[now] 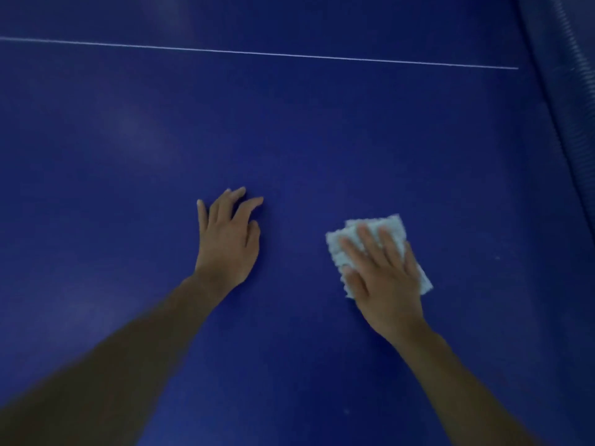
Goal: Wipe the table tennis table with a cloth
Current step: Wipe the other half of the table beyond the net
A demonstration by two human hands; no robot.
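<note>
White folded cloth (pixel 373 243) — ragged-edged — on blue table (pixel 289 130).

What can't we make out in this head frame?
Head view:
- middle of the cloth: under the right hand.
- table edges, near and left: cut off by the frame.
- ribbed strip at right: blurred, cropped, unidentifiable.
- left hand palm contact: hidden beneath it.

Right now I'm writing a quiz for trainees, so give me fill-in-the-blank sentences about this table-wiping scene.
The right hand presses flat on a ____ cloth.
The left hand rests on the ____ table.
A thin white ____ crosses the table beyond both hands.
Missing words: white; blue; line.
</note>
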